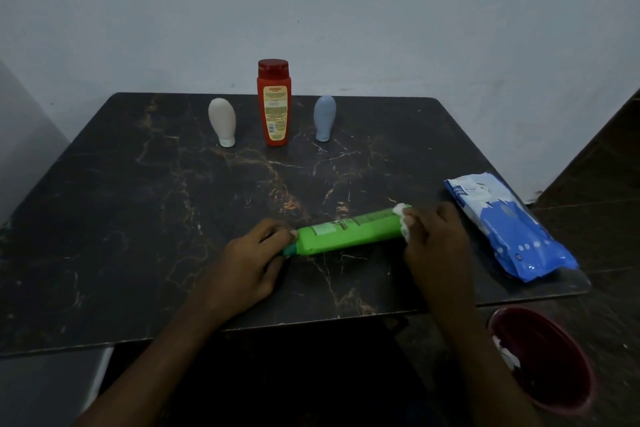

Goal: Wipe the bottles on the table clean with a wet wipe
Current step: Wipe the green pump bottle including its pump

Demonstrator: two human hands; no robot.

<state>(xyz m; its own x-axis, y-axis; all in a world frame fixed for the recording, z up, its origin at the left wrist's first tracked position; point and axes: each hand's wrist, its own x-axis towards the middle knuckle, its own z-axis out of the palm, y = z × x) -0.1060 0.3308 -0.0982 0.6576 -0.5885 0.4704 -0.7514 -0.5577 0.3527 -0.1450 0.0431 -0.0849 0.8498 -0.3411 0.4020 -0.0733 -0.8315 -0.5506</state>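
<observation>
A green bottle lies on its side near the front of the dark marble table. My left hand grips its capped left end. My right hand holds a bunched white wet wipe against the bottle's right end. Three bottles stand upright at the back: a white one, a tall red one and a pale blue one.
A blue and white pack of wet wipes lies at the table's right edge. A dark red bin with white wipes inside stands on the floor below the front right corner. A pale wall is behind the table.
</observation>
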